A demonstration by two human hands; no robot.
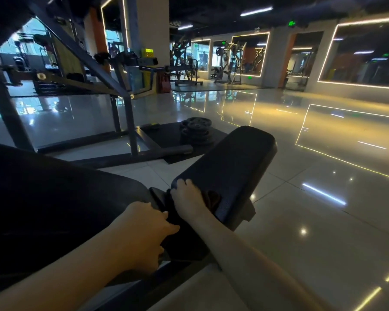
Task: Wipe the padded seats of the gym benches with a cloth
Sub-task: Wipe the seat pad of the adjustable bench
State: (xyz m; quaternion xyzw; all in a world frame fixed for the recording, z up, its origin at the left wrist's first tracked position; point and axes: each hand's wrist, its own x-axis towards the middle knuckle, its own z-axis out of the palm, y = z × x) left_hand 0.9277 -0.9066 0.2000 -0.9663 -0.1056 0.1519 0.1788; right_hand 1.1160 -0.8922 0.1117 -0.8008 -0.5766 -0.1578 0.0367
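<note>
In the head view, the black padded vinyl seat pad of the bench extended from frame centre toward 1 o'clock, its near end at about 6 o'clock of centre. The right hand lay palm down on that near end, with the fingers curled over the pad's left corner and pressing a dark, crumpled cloth against the vinyl; only a fold of the cloth showed at the 3 o'clock side of the hand, so the extent of the grip could not be determined. This flat, pressing posture was judged to keep the cloth in full contact for a wiping stroke along the pad. The left hand, at 7 o'clock of the right hand, rested with fingers loosely extended on the dark hinge section between the seat pad and the large black padded backrest at 9 o'clock; it appeared to enclose nothing and was judged to steady the person or the bench. A stack of black iron weight plates sat on the glossy grey tiled floor at 11 o'clock of the seat pad, well apart from both hands. The far end of the pad appeared not yet reached.
</note>
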